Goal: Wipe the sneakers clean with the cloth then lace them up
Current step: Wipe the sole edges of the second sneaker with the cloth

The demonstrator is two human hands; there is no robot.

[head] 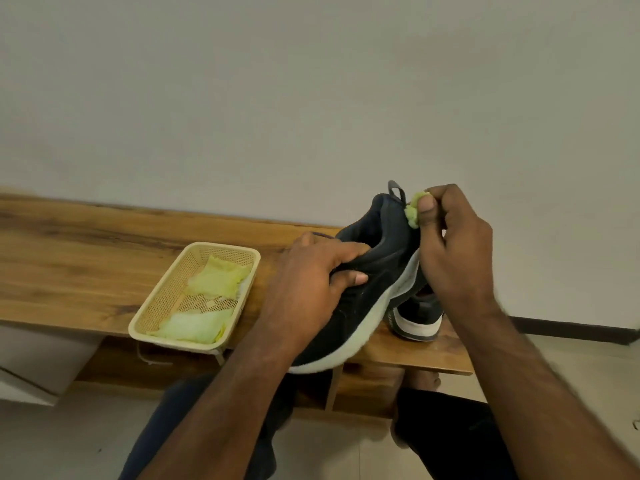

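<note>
Count: two sneakers, one cloth in hand, two more folded cloths in one basket, one bench. Your left hand (311, 278) grips the raised sneaker (367, 292) at its collar, fingers curled over the rim, thumb on the side; the shoe tilts heel-up, its white sole facing right and its toe end hanging past the bench's near edge. Your right hand (450, 244) pinches a small wadded cloth (414, 211) between thumb and curled fingers, pressed to the heel just beside the pull loop. The second sneaker (417, 317) sits on the bench (69, 258) behind and right of the raised one, mostly hidden, close to the bench's right end. The basket (152, 306) lies left of the raised sneaker, its near corner overhanging the bench's front edge; the spare cloths (216, 278) lie flat inside. Left of the basket the bench top runs bare to the frame edge. A wall stands right behind the bench.
</note>
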